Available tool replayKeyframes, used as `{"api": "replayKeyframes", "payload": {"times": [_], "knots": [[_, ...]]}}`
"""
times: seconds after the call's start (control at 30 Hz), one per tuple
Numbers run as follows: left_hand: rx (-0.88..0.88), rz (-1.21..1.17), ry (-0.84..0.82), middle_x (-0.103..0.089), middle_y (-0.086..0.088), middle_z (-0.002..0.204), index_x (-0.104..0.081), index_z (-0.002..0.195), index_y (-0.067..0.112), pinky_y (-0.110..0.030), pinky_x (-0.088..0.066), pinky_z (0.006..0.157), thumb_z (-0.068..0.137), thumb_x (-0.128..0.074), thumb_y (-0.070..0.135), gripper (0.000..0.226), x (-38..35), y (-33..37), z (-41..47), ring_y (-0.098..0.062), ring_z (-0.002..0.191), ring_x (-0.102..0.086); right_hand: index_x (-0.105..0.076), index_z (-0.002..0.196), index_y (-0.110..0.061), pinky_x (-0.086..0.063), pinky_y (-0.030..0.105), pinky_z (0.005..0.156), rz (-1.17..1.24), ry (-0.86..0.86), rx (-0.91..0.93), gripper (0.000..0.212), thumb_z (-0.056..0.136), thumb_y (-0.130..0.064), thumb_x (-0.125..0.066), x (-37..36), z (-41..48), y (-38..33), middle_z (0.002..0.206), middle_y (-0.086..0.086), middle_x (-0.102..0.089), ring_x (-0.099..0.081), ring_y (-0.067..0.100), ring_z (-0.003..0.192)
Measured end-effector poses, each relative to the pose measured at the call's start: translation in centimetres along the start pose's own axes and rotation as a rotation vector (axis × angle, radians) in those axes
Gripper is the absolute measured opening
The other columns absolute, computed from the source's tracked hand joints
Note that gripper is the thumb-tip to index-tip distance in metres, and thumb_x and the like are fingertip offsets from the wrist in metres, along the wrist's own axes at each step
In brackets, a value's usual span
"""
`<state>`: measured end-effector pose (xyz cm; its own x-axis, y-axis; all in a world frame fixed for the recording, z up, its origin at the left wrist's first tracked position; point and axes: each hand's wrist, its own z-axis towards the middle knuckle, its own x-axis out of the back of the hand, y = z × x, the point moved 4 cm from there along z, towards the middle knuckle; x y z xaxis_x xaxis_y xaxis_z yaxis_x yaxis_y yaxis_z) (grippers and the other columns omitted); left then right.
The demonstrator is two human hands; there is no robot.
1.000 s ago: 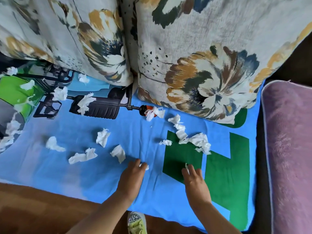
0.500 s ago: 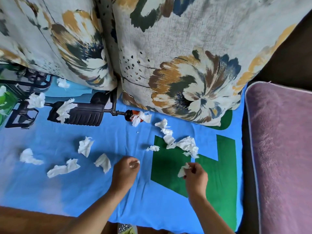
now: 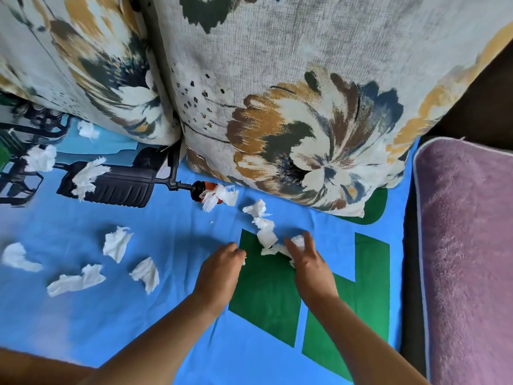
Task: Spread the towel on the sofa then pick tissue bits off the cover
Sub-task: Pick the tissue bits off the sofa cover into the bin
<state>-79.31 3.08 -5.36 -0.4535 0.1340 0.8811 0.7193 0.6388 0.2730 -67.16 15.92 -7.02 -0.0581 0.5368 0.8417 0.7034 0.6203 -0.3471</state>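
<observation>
White tissue bits (image 3: 116, 243) are lying scattered across the blue towel (image 3: 172, 315) — the left hand (image 3: 219, 269) is curling shut, a scrap peeking out; the right hand (image 3: 309, 262) is pinching a tissue clump (image 3: 280, 247) — contents partly hidden.

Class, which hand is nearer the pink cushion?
Right. The right hand lies on the green print, closer to the pink cushion; the left hand sits farther left.

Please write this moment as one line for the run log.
stage: picking tissue | towel: spread | left hand: closed on small bit | right hand: gathering tissue clump | loose bits: many
</observation>
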Motion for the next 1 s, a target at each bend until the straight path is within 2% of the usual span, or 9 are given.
{"api": "replayKeyframes", "payload": {"times": [0.13,0.23,0.33,0.47,0.57,0.63,0.73,0.9,1.0], "knots": [[0.045,-0.056,0.069,-0.062,-0.004,0.092,-0.066,0.09,0.012,-0.035,-0.05,0.071,0.078,-0.052,-0.006,0.026,-0.2,0.1,-0.4,-0.023,0.093,-0.057,-0.057,0.087,-0.006,-0.047,0.04,0.058,-0.02,0.109,0.067,0.026,0.071,0.013,-0.049,0.3,-0.6,0.1,0.097,0.013,-0.055,-0.055,0.033,0.084],[0.046,-0.078,0.163,-0.066,0.002,0.071,-0.07,0.074,0.017,-0.028,-0.052,0.052,0.064,-0.072,-0.006,0.025,0.5,0.5,-0.4,-0.023,0.073,-0.062,-0.066,0.077,-0.007,-0.047,0.036,0.051,0.071,0.248,-0.005,0.024,0.065,0.014,-0.062,1.1,-1.0,0.3,0.076,0.008,-0.063,-0.056,0.031,0.073],[0.036,-0.159,0.141,-0.064,-0.001,0.08,-0.067,0.08,0.015,-0.034,-0.054,0.053,0.07,-0.065,-0.006,0.023,0.4,1.3,0.1,-0.025,0.076,-0.062,-0.068,0.075,-0.011,-0.046,0.035,0.053,0.062,0.376,-0.072,0.026,0.06,0.011,-0.07,1.5,-1.8,0.5,0.067,0.006,-0.063,-0.056,0.032,0.065],[-0.069,-0.127,0.066,-0.053,-0.002,0.119,-0.057,0.099,0.014,-0.038,-0.05,0.059,0.076,-0.049,-0.006,0.032,0.1,3.4,1.2,-0.025,0.087,-0.059,-0.067,0.077,-0.007,-0.044,0.035,0.052,0.101,0.326,-0.164,0.025,0.064,0.014,-0.066,0.1,-2.7,1.2,0.08,0.01,-0.062,-0.054,0.034,0.075],[-0.159,-0.056,0.02,-0.029,0.0,0.149,-0.041,0.129,0.017,-0.038,-0.051,0.07,0.075,-0.048,-0.012,0.062,-0.6,4.5,2.4,-0.024,0.106,-0.055,-0.068,0.078,-0.005,-0.048,0.036,0.054,0.135,0.295,-0.1,0.031,0.06,0.02,-0.064,-0.7,-3.2,1.3,0.09,0.013,-0.062,-0.055,0.034,0.078],[-0.154,0.016,-0.015,-0.033,-0.004,0.143,-0.036,0.133,0.015,-0.039,-0.051,0.073,0.075,-0.051,-0.012,0.065,-0.7,4.9,3.0,-0.026,0.108,-0.053,-0.068,0.076,-0.005,-0.048,0.035,0.055,0.16,0.289,-0.06,0.035,0.057,0.023,-0.065,-0.6,-3.1,1.6,0.085,0.012,-0.063,-0.055,0.033,0.073],[-0.143,0.078,-0.009,-0.049,-0.007,0.121,-0.048,0.116,0.01,-0.036,-0.051,0.077,0.078,-0.054,-0.008,0.042,-0.5,4.8,3.1,-0.025,0.107,-0.052,-0.069,0.077,-0.004,-0.048,0.033,0.055,0.214,0.251,-0.01,0.032,0.058,0.022,-0.066,-0.4,-3.0,1.3,0.082,0.012,-0.062,-0.055,0.032,0.069],[-0.046,0.031,0.034,-0.052,-0.006,0.116,-0.052,0.108,0.01,-0.031,-0.047,0.082,0.085,-0.045,-0.002,0.027,-0.7,2.6,2.3,-0.022,0.108,-0.052,-0.06,0.076,-0.005,-0.051,0.034,0.069,0.222,0.122,0.184,0.012,0.08,0.005,-0.054,-1.3,-1.9,-1.9,0.138,0.014,-0.047,-0.057,0.028,0.102],[-0.048,0.028,0.09,-0.058,-0.004,0.114,-0.057,0.097,0.01,-0.025,-0.049,0.077,0.078,-0.056,-0.001,0.021,0.0,2.0,1.3,-0.017,0.101,-0.06,-0.062,0.081,-0.008,-0.052,0.031,0.067,0.083,0.073,0.249,0.019,0.074,0.008,-0.055,-1.6,-0.7,-3.4,0.134,0.008,-0.054,-0.057,0.025,0.099]]}}
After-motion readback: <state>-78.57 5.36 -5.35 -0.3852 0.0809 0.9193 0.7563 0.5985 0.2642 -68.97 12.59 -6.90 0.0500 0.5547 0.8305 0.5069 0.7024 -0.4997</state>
